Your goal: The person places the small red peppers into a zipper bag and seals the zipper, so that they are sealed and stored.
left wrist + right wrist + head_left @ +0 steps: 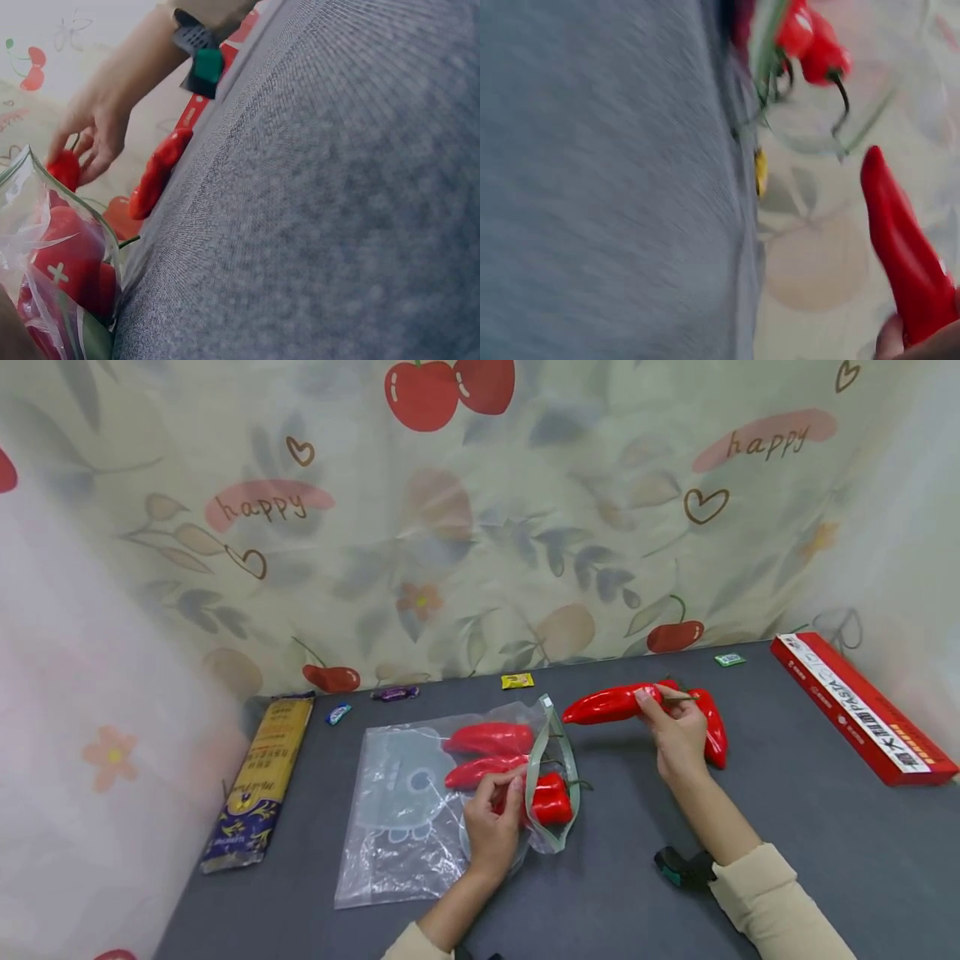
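Note:
A clear zip bag (397,864) with a pale cartoon print lies flat, its green-edged mouth gaping to the right. Inside are two long red peppers (491,739) and a blockier red pepper (552,800) at the opening, its stem poking out. My left hand (492,831) pinches the bag beside its mouth. To the right, my right hand (681,735) grips a long red pepper (904,247) by its stem end, above the table, its tip pointing at the bag mouth. Further red peppers (717,739) lie behind that hand, partly hidden by it.
A yellow and purple pasta packet (258,785) lies at the left, a red pasta box (862,710) at the right. Along the back sit small wrapped sweets: purple (395,693), blue (338,713), yellow (517,681) and green (729,659). A printed curtain (480,568) rises behind the table.

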A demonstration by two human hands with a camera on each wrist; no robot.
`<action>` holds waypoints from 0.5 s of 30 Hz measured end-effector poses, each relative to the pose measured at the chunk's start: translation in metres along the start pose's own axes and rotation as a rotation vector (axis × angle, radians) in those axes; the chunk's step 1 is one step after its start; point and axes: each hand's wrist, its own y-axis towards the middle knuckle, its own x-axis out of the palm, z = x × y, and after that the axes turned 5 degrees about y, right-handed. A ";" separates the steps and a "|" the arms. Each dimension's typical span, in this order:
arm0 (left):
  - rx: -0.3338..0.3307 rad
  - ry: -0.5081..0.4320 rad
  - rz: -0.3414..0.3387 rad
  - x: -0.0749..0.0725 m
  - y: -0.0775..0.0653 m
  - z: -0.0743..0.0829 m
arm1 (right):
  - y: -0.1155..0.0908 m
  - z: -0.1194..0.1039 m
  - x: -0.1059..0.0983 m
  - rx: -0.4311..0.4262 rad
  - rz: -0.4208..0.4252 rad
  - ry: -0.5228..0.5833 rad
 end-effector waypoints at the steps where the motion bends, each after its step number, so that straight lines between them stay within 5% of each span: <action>1: 0.006 0.000 0.006 0.000 0.001 0.000 | -0.005 0.004 0.002 0.011 -0.027 -0.030; 8: 0.066 -0.029 0.014 -0.001 0.003 -0.001 | -0.045 0.039 0.022 0.060 -0.310 -0.313; 15: 0.077 -0.040 0.020 0.000 0.002 -0.001 | -0.054 0.048 0.024 0.069 -0.488 -0.466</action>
